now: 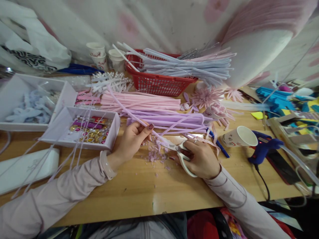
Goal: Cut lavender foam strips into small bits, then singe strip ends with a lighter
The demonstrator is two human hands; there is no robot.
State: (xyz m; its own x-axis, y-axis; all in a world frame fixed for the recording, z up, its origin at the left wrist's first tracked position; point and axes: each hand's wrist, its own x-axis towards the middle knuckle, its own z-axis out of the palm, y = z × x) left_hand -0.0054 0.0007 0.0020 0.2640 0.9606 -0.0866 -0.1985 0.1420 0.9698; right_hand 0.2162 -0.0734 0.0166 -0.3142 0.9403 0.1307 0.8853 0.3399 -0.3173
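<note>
My left hand (136,136) pinches a lilac pipe cleaner (124,108), whose far part slants up to the left over the pink bundle. In my right hand (199,156) are white-handled scissors (185,162), with their blades pointing left at the pipe cleaner's near end. Whether the blades touch the pipe cleaner I cannot tell. Beneath the blades, lilac fuzz clippings (156,154) lie scattered on the wooden table (139,192). Just beyond my hands rest a bundle of purple pipe cleaners (171,120) and a bundle of pink pipe cleaners (142,101).
A red basket (159,84) of pale pipe cleaners stands at the back. Left are a box of gems (112,127) and a larger white box (25,126). On the right sit a paper cup (239,136), a blue glue gun (264,146), a blue pen (220,146) and a dark phone (282,166).
</note>
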